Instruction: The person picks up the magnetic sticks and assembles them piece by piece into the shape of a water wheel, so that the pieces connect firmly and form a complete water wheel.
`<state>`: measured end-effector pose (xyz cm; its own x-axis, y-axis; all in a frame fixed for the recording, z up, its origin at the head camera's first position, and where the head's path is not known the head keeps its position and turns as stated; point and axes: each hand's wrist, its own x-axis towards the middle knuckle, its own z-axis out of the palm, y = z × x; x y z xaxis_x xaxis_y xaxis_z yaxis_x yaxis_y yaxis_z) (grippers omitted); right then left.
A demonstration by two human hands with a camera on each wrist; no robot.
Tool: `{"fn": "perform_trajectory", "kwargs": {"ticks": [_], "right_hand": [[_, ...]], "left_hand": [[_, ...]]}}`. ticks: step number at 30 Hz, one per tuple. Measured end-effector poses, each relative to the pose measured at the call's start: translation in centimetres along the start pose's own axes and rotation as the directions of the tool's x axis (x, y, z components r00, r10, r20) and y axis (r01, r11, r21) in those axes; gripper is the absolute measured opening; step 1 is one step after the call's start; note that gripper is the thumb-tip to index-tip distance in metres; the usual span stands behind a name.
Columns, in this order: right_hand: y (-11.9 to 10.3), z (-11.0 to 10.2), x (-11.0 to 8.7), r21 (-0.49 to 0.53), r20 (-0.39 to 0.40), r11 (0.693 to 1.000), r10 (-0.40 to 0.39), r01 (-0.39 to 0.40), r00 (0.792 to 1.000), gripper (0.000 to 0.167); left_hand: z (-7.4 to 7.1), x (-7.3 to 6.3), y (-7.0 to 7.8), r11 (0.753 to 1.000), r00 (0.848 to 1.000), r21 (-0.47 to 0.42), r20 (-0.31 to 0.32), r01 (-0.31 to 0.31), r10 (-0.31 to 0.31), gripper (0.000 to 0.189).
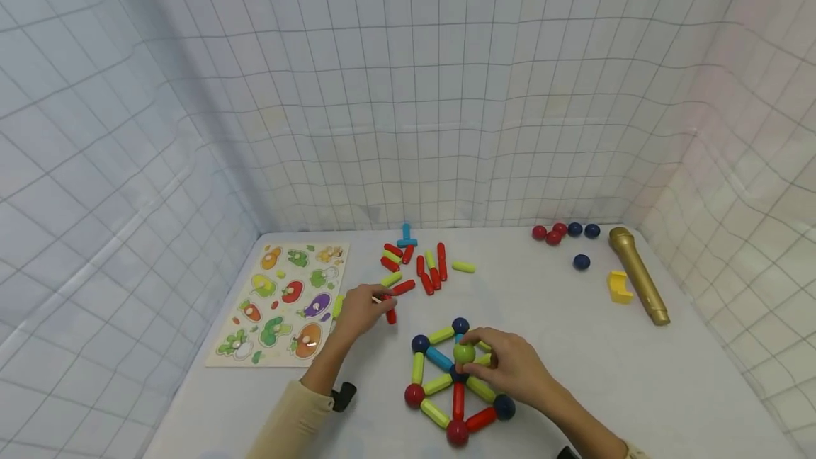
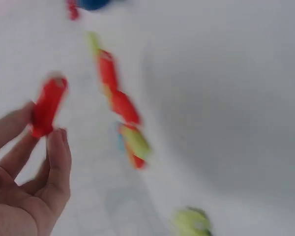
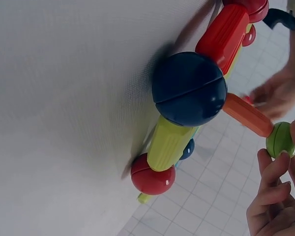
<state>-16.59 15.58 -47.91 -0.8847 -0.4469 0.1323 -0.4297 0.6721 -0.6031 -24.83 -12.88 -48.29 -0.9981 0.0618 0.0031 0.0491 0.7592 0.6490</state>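
My left hand (image 1: 360,312) is just right of the vegetable puzzle board (image 1: 213,360). It pinches a red rod (image 2: 49,105) between thumb and fingers, off the table in the left wrist view. My right hand (image 1: 515,368) holds a green ball (image 1: 464,353) in its fingertips above a flat frame of rods and balls. An orange rod (image 3: 248,114) meets the green ball in the right wrist view; its other end is hidden behind a dark blue ball (image 3: 189,88). Red balls (image 1: 457,433), dark blue balls (image 1: 420,343), yellow-green rods (image 1: 435,414) and a blue rod (image 1: 439,358) make up the frame.
Loose red rods (image 1: 428,283) and yellow-green rods (image 1: 464,267) lie behind my left hand, near blue pieces (image 1: 406,239). At the back right are red balls (image 1: 553,237), dark blue balls (image 1: 581,261), a yellow piece (image 1: 619,287) and a gold microphone (image 1: 640,278). Gridded cloth walls (image 1: 433,126) surround the table.
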Motion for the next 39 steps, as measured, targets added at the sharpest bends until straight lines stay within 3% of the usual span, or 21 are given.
{"fn": "perform_trajectory", "kwargs": {"ticks": [3,7,13,18,21,23,24,26,28,30,31,33,35,39], "right_hand": [[0.0,0.1,-0.1,0.001,-0.009,1.0,0.016,-0.016,1.0,0.035],[-0.1,0.0,-0.2,0.006,-0.027,0.999,0.04,-0.04,0.999,0.038],[-0.1,0.1,-0.3,0.014,-0.041,0.998,0.055,-0.055,0.998,0.036],[0.0,0.3,-0.5,0.025,-0.055,0.998,0.061,-0.06,0.997,0.036],[0.0,0.4,-0.6,0.031,-0.065,0.998,0.065,-0.063,0.996,0.036],[0.0,0.4,-0.6,0.033,-0.067,0.997,0.07,-0.068,0.995,0.036],[-0.1,0.4,-0.6,0.033,-0.067,0.997,0.072,-0.07,0.995,0.036],[-0.1,0.4,-0.6,0.03,-0.069,0.997,0.075,-0.073,0.995,0.035],[-0.1,0.3,-0.6,0.022,-0.071,0.997,0.074,-0.072,0.995,0.036],[-0.1,0.3,-0.6,0.013,-0.073,0.998,0.067,-0.067,0.995,0.036],[-0.1,0.3,-0.6,0.007,-0.073,0.998,0.064,-0.064,0.995,0.036],[-0.1,0.3,-0.5,0.005,-0.064,0.998,0.062,-0.061,0.996,0.036],[-0.1,0.3,-0.5,0.009,-0.053,0.998,0.062,-0.061,0.997,0.037],[-0.3,0.3,-0.5,0.025,-0.038,0.997,0.077,-0.076,0.996,0.036]], "left_hand": [[-0.5,-1.9,2.3,0.98,0.991,-0.163,0.05,-0.117,0.126,0.024],[-0.5,-3.9,4.8,0.949,0.968,-0.229,0.08,-0.216,0.239,0.024],[0.6,-4.8,6.5,0.936,0.946,-0.212,0.1,-0.281,0.307,0.023],[1.6,-4.7,6.7,0.929,0.937,-0.218,0.12,-0.298,0.328,0.026],[1.4,-4.4,6.3,0.925,0.924,-0.239,0.173,-0.297,0.341,0.033],[0.9,-3.9,5.6,0.934,0.921,-0.234,0.218,-0.272,0.323,0.037],[0.6,-3.4,5.0,0.943,0.927,-0.209,0.223,-0.258,0.303,0.038],[0.1,-2.3,3.4,0.973,0.959,-0.111,0.177,-0.204,0.221,0.035],[-0.2,-1.0,1.3,0.994,0.992,0.038,0.079,-0.101,0.097,0.029],[-0.2,0.1,-0.9,0.984,0.999,0.174,-0.015,0.044,-0.042,0.029],[-0.2,0.5,-1.9,0.968,0.993,0.225,-0.043,0.113,-0.106,0.032],[0.0,1.0,-3.6,0.935,0.981,0.297,-0.064,0.194,-0.184,0.039],[0.1,1.2,-4.6,0.915,0.976,0.339,-0.072,0.218,-0.205,0.045],[0.1,1.2,-5.3,0.904,0.983,0.387,-0.112,0.179,-0.147,0.042]]}}
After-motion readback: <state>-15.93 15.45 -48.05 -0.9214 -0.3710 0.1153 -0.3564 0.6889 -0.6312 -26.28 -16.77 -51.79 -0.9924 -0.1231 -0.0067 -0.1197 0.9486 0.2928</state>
